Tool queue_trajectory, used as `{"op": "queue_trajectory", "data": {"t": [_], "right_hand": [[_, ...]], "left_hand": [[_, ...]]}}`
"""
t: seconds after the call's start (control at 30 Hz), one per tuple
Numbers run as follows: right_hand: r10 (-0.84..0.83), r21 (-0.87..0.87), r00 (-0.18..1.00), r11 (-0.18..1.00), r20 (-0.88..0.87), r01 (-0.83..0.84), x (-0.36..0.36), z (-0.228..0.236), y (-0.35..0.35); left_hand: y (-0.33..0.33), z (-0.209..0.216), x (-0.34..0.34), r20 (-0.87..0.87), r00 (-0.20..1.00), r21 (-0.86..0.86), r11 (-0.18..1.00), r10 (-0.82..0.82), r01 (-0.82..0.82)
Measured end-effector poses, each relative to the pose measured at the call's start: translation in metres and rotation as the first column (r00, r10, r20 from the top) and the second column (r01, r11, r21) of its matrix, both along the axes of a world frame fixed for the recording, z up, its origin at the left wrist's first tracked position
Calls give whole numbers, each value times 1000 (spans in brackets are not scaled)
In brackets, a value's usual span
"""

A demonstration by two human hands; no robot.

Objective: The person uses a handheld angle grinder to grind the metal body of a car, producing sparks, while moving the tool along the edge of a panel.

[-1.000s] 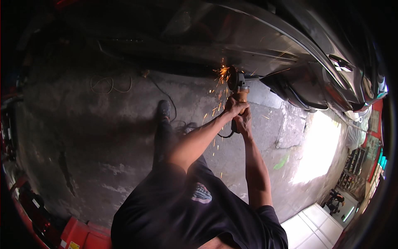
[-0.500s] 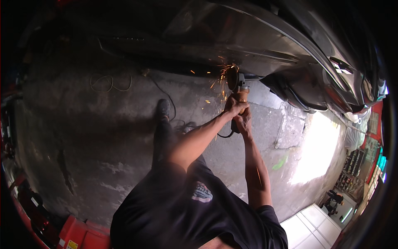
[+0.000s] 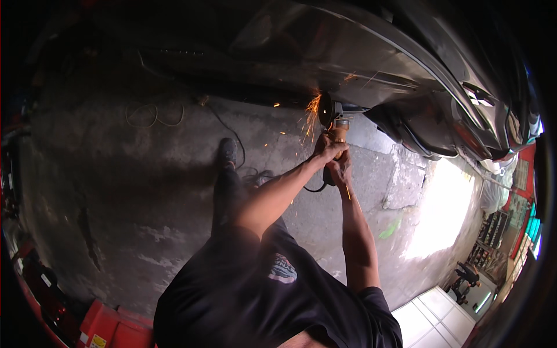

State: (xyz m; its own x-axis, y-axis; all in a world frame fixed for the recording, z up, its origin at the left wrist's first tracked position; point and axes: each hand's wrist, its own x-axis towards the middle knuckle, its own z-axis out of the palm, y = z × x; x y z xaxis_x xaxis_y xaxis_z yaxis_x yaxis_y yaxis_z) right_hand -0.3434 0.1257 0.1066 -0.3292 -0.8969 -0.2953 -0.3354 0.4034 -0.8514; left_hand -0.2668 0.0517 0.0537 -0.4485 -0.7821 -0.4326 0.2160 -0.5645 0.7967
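Note:
An angle grinder with an orange-tan body is held out in front of me, its disc upright against the lower edge of a dark car's side. Orange sparks spray from the disc, mostly to the left and down. My left hand is closed round the front of the grinder's body. Just behind it, my right hand grips the rear part. A black cord curves away from the back end. The exact spot where disc meets metal is hard to make out.
A long cable runs over the concrete floor past my shoe. A loop of thin wire lies farther left. Red equipment stands at lower left, a white panelled surface at lower right. Another person is at far right.
The grinder and both hands keep nearly the same place. Sparks now stream more thickly down and left of the disc. The person at far right has shifted posture.

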Motion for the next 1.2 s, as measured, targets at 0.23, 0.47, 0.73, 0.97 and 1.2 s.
{"op": "queue_trajectory", "data": {"t": [0.23, 0.47, 0.73, 0.97, 1.2], "right_hand": [[5, 24, 997, 1000, 77, -7, -1, 4, 2], [-10, -5, 996, 1000, 94, 11, -4, 7, 7], [-10, 11, 999, 1000, 51, 9, 5, 21, 1], [-8, -2, 999, 1000, 51, 8, 3, 19, 0], [18, -96, 999, 995, 42, -14, -7, 0, 6]], "left_hand": [[4, 16, 3, -47, 996, -62, 995, 78, -81], [4, 21, 4, -95, 995, -44, 999, -8, 3], [2, 23, 4, -2, 1000, 13, 1000, 11, -11], [2, 10, 0, -54, 999, -79, 997, 3, -8], [3, 24, 2, -31, 999, -32, 999, 22, -23]]}}
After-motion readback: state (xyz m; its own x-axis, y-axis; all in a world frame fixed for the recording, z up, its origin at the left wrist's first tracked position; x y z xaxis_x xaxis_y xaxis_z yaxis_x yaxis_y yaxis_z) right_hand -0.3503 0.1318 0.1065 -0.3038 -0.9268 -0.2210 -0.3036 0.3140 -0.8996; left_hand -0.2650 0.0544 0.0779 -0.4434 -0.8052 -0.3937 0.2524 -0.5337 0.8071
